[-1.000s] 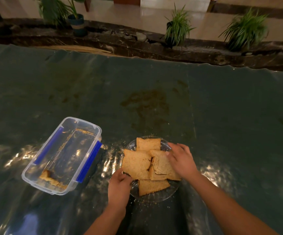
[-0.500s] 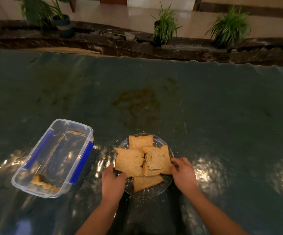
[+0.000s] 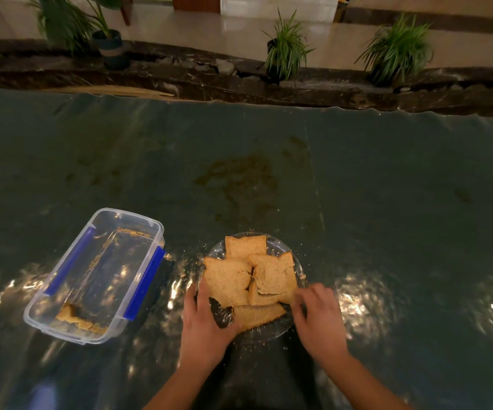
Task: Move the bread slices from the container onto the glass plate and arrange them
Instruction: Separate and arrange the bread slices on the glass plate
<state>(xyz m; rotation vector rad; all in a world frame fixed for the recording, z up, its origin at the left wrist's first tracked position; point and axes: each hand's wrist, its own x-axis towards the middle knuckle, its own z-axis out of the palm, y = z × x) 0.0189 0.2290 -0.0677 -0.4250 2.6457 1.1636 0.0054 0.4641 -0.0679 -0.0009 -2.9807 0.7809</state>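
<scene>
Now | bread slices (image 3: 230, 281) on plate (image 3: 279, 246) | L fingers (image 3: 201, 291), R fingers (image 3: 302, 303) touching edges

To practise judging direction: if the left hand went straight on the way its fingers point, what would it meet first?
Probably the large left bread slice on the glass plate. The left hand is at the plate's near rim and may already touch it.
</scene>
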